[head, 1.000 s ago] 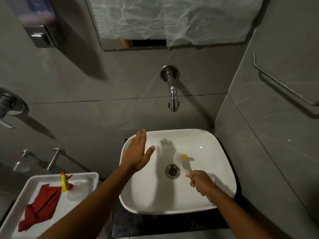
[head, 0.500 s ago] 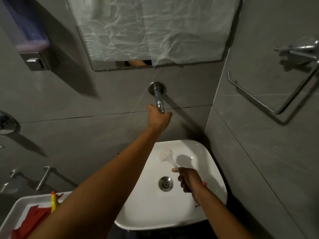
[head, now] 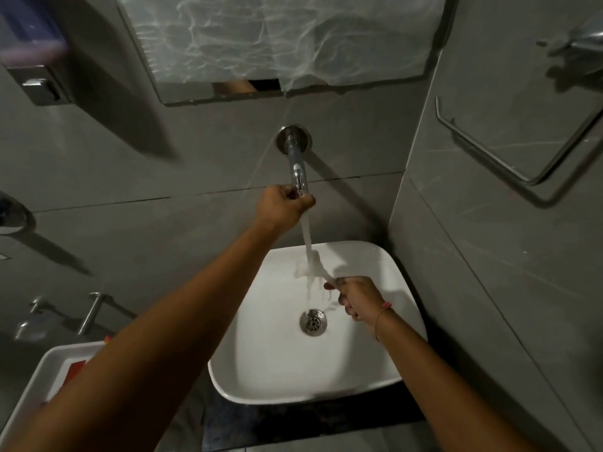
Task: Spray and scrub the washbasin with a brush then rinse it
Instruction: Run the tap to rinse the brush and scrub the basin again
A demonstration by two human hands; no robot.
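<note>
The white washbasin [head: 270, 363] sits below a chrome wall tap [head: 295, 158]. My left hand [head: 280, 207] is closed around the tap's end. Water [head: 306, 236] streams from it into the basin. My right hand [head: 357, 296] grips the handle of a pale brush [head: 310, 265], whose head is under the stream, above the steel drain [head: 313, 322]. The spray bottle is mostly hidden behind my left arm.
A white tray [head: 49, 363] with a red cloth [head: 73, 368] lies at the lower left. A soap dispenser [head: 32, 60] hangs at the upper left, a covered mirror [head: 277, 40] above the tap, and a towel rail [head: 509, 151] on the right wall.
My left hand rose from over the basin to the tap and gripped it. Water now runs. My right hand lifted the brush head up into the stream.
</note>
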